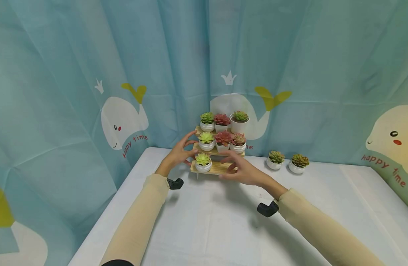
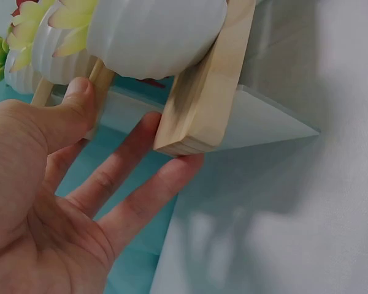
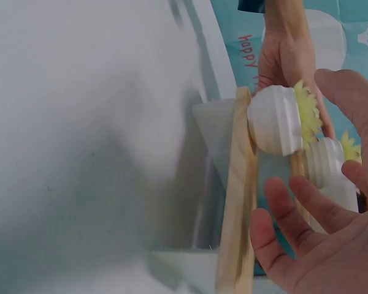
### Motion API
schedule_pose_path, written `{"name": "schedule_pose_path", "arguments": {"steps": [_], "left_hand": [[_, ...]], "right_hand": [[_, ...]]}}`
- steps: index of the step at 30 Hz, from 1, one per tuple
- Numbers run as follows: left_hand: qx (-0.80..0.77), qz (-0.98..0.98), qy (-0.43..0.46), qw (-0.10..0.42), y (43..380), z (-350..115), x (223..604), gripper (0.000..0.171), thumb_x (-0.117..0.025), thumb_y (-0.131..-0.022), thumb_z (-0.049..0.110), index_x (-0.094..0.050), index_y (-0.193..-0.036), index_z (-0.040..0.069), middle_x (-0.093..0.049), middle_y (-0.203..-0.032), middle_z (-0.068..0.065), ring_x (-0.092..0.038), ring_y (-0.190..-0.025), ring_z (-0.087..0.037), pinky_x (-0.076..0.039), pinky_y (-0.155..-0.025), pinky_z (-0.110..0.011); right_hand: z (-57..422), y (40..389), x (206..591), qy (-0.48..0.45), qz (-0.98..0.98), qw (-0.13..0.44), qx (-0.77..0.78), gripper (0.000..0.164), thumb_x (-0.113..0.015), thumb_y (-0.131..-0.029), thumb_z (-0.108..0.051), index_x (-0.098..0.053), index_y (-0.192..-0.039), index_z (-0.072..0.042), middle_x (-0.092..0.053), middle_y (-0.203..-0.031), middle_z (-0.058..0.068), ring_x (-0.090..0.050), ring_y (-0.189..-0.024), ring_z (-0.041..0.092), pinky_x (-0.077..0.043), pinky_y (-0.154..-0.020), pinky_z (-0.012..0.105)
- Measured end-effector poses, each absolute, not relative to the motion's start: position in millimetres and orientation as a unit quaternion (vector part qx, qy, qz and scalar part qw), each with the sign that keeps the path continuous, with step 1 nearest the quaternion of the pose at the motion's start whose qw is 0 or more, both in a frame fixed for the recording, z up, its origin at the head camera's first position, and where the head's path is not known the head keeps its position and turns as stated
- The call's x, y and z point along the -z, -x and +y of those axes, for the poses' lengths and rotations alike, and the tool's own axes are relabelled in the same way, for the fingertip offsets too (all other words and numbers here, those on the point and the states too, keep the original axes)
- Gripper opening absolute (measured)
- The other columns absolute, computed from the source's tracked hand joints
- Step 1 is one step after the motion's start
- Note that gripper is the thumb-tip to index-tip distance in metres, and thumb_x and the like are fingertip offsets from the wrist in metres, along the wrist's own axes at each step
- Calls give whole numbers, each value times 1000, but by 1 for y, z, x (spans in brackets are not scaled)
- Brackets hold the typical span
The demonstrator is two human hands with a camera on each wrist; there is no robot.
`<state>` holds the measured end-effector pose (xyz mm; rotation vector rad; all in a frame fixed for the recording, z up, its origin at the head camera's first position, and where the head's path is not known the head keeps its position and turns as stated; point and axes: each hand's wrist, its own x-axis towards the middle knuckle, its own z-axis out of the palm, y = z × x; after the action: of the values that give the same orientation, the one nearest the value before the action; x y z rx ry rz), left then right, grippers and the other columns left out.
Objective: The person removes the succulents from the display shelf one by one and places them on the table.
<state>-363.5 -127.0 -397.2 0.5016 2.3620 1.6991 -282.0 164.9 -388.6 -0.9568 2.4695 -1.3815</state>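
A three-tier wooden plant stand [image 1: 220, 169] stands against the curtain, bearing several potted succulents. At its left end, my left hand [image 1: 178, 153] touches the boards with extended fingers. In the left wrist view, the thumb lies at the middle board and a fingertip touches the end of the lowest board [image 2: 199, 113]. My right hand [image 1: 242, 170] is spread over the right part of the lowest tier, with nothing in its grasp. A yellow-green succulent [image 1: 203, 162] in a white pot sits at the left of that tier. Red succulents [image 1: 223, 138] and green ones fill the upper two tiers.
Two dark-green succulents in white pots, one nearer [image 1: 275, 159] and one farther right [image 1: 298, 163], stand on the white-covered table [image 1: 210, 225] right of the stand. A blue curtain [image 1: 177, 55] with whale prints hangs behind.
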Motion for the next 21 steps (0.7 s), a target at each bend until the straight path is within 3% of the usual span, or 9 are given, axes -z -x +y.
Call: {"name": "schedule_pose_path", "arguments": {"steps": [6,15,21], "left_hand": [[-578,792,-174,92,364,-126,398,79,-64,-103,8,-25,-162,43,-42,-157,-10,-70,-82,-23,-58,-70,-63],[-580,792,-166,94,364,-124,399,79,-65,-103,7,-26,-162,43,-43,-157,-11,-70,-83,-24,-61,-65,-56],[-572,799,-161,89,365,-125,398,80,-65,-103,8,-25,-161,45,-43,-157,-10,-71,-85,-27,-60,-66,-58]], "right_hand": [[153,285,393,319,822,77,465,75,-79,-94,-19,-37,-156,-10,-56,-141,23,-65,-111,35,-52,-97,52],[140,289,399,334,809,56,481,71,-78,-93,-9,-40,-152,-2,-61,-134,26,-64,-111,43,-55,-90,50],[134,294,400,318,818,45,477,68,-79,-92,-12,-44,-150,-4,-65,-131,21,-66,-108,40,-54,-86,42]]}}
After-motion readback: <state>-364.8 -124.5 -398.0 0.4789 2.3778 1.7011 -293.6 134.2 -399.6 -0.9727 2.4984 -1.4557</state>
